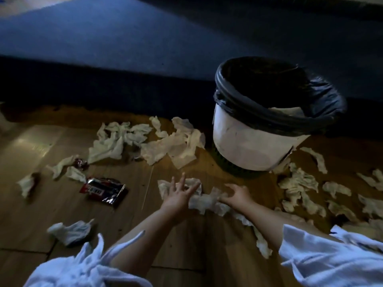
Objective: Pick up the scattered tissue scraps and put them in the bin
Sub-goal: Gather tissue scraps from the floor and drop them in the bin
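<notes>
Tissue strip (204,200): crosswise between the hands
Left hand (180,193): fingers splayed at its left end
Right hand (236,194): pinching its right end

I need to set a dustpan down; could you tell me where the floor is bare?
Bare floor lies far left of the tissue heap, and between the forearms, nearside of the left hand and right hand. Crowded: scraps right of the bin.

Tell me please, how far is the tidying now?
Done: some white paper shows inside the bin. In hand: the left hand presses and the right hand grips a twisted scrap. Left: many scraps lie on both sides of the bin.
</notes>
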Demonstrator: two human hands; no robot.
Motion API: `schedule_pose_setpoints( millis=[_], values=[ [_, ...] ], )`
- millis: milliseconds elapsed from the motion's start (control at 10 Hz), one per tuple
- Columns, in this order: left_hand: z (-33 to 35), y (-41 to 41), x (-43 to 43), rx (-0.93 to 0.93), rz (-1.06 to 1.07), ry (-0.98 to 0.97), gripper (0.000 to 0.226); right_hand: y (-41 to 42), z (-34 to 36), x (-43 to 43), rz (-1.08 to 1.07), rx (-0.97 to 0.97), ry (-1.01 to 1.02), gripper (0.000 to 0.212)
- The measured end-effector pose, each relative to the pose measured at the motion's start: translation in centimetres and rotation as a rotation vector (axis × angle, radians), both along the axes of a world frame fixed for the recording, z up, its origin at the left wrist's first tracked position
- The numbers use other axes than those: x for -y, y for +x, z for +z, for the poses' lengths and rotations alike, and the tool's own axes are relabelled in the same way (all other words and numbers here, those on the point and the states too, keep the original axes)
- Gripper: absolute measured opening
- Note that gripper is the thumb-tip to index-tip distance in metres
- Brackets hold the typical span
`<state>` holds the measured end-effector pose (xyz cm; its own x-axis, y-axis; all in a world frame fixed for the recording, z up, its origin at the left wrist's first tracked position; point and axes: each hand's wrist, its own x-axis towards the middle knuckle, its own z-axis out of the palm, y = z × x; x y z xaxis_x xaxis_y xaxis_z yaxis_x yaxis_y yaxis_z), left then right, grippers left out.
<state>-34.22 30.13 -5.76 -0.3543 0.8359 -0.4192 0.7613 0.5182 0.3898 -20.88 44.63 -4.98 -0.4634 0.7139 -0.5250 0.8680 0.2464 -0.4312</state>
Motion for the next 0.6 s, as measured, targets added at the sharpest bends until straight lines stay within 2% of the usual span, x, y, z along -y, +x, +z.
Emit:
schedule_pose_setpoints(
  millis=[100, 200, 300, 400, 500, 600],
  values=[
    [-1.2, -0.1, -0.2, 0.017, -0.042, 0.021, 0.069, 0.1, -1.5, 2.0, 0.029, -0.062, -0.022, 0.063],
    [-2.5, 0.1, 0.6, 0.145, -0.005, 0.165, 0.039, 0.4, -3.0, 4.1, 0.112, -0.114, 0.093, 0.052],
    [-4.3, -0.3, 1.4, 0.157, 0.110, 0.245, 0.020, 0.2, -3.1, 4.3, 0.171, -0.199, 0.104, 0.024],
    [-4.4, -0.5, 2.3, 0.116, 0.180, 0.318, 0.018, -0.7, -2.0, 3.1, -0.004, -0.376, -0.045, 0.013],
    [-2.8, -1.1, 3.8, 0.224, 0.374, 0.352, 0.015, -2.2, -0.7, 2.3, -0.121, -0.527, -0.283, 0.018],
    [-1.4, -3.0, 5.6, 0.310, 0.578, 0.421, 0.031, -4.2, -0.2, 2.8, -0.117, -0.585, -0.351, 0.026]
  ],
)
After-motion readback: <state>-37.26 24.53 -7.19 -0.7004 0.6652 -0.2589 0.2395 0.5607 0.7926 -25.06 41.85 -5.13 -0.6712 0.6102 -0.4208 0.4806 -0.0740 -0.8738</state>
